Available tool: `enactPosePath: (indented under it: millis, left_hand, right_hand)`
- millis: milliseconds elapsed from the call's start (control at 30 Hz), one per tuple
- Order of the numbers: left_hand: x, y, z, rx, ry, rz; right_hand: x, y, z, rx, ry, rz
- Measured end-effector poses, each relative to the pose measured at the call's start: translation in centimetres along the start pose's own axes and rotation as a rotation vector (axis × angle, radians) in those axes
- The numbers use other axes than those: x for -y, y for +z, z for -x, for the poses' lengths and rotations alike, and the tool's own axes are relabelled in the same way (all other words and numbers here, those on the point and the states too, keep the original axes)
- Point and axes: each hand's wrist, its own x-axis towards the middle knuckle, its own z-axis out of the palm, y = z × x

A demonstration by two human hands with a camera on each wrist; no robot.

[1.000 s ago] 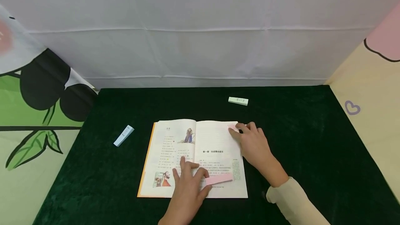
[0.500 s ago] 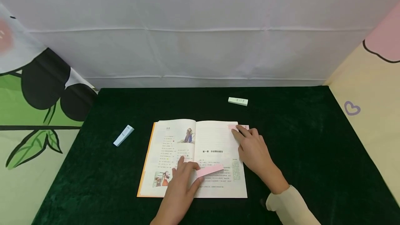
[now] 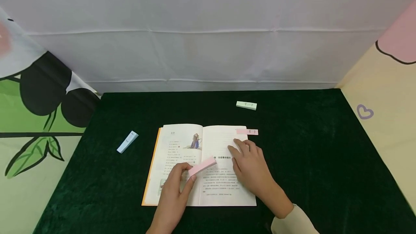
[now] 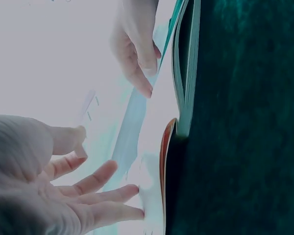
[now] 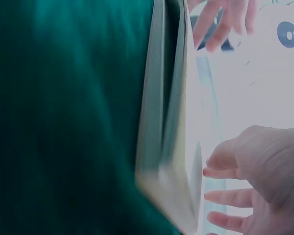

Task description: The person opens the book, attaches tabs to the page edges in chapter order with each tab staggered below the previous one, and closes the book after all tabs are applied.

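An open book (image 3: 217,137) lies on the table, text and small drawings on its pages. Between thumb and index finger, my left hand (image 3: 171,192) pinches a pad of pink sticky notes (image 3: 202,166) above the book's middle fold. My right hand (image 3: 252,169) is over the right page, fingers extended, holding nothing. Just beyond its fingertips a pink sticky tab (image 3: 247,131) with handwriting lies across the page's upper right edge, one end sticking out past the paper. In the right wrist view the right hand (image 5: 255,181) shows spread fingers beside the book's page edges (image 5: 157,112).
A light blue sticky-note pad (image 3: 128,142) lies left of the book. Behind the book, toward the back of the table, is a pale green pad (image 3: 246,105) with writing. Dark green cloth (image 3: 308,147) covers the table, and a white curtain (image 3: 208,53) hangs behind it.
My right hand has left the pink tab and drawn back down and left over the page. My left hand has lifted and moved left with the pink pad.
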Motion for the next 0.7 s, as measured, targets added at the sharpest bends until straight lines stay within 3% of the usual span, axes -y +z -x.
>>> enactPosePath:
  millis: [233,533,700]
  left_hand:
    - [0.7,-1.2,-0.6,-0.043,-0.044,0.097]
    - [1.0,-2.7,-1.5,-0.046,-0.011,0.034]
    - [1.1,-3.3,-2.4,-0.021,0.017,-0.007]
  right_hand:
    - [2.7,0.2,0.7,0.065,-0.103,-0.031]
    - [5.3,0.6,1.4,0.188,-0.255,-0.04]
    - [6.1,1.2,1.7,0.219,-0.292,-0.032]
